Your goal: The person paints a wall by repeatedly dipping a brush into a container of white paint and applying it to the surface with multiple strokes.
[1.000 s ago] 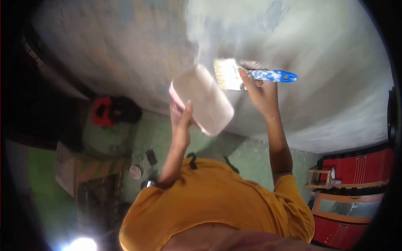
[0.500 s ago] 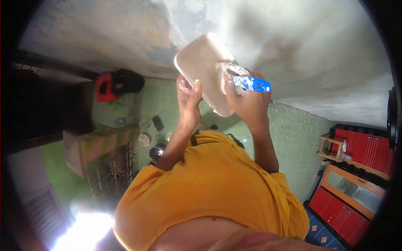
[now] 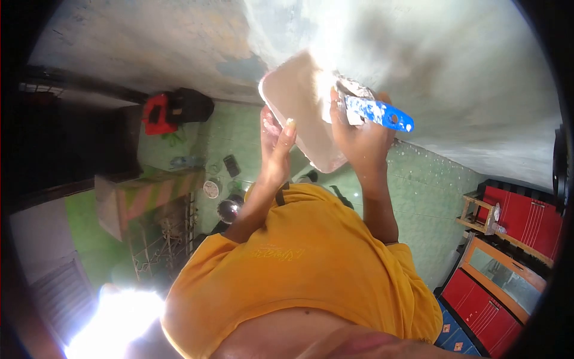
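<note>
My left hand (image 3: 278, 146) grips a pale, rounded-corner tray (image 3: 299, 90) by its near-left edge, thumb on the inside. The tray is tilted, and bright light falls on its right part. My right hand (image 3: 365, 140) is closed on a putty knife (image 3: 388, 115) with a blue handle smeared in white. White putty (image 3: 354, 87) clings around the blade, right at the tray's right rim. My fingers cover part of the blade. Beyond both hands is a wall (image 3: 442, 78) with grey and white patches.
Below left stands a striped counter (image 3: 155, 194), with a metal bowl (image 3: 229, 210) on the green tiled floor (image 3: 412, 185). A red and black item (image 3: 158, 113) is at the far left. A red cabinet (image 3: 478, 305) with a glass panel stands at the right.
My right hand and the putty knife have moved right, from over the tray's inside to its right rim. The tray has shifted slightly right with my left hand.
</note>
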Tool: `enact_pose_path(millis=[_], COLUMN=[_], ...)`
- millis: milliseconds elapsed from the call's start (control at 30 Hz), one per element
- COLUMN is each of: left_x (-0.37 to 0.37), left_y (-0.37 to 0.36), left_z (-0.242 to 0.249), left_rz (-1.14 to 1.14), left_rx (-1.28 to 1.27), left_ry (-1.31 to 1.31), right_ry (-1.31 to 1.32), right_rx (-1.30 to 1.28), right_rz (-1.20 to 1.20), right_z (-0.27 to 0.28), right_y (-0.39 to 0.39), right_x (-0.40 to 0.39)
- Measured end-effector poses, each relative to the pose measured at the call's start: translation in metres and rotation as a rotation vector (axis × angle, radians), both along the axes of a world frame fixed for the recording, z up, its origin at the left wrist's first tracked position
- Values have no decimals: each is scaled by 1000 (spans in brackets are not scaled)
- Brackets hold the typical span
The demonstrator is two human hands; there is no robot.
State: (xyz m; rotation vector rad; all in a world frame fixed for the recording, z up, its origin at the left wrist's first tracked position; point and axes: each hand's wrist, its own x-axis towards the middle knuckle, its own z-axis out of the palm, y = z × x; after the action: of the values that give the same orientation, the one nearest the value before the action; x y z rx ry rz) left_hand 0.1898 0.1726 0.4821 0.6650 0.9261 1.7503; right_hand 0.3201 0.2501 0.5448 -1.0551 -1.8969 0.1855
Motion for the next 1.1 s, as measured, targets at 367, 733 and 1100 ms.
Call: enact_pose_path(millis=[367, 733, 1100], left_x=[-91, -173, -205], left_y=[5, -2, -29], left_z=[13, 18, -5], left_rz=[-30, -83, -97], left_rx=[-11, -53, -63], left_ry=[23, -85, -84], right_ry=[543, 1494, 1363], right_rx=[-211, -825, -715], right_rz=[32, 165, 187], right_z=[1, -39, -28], right_y=[-4, -15, -8], right_x=[-77, -111, -108])
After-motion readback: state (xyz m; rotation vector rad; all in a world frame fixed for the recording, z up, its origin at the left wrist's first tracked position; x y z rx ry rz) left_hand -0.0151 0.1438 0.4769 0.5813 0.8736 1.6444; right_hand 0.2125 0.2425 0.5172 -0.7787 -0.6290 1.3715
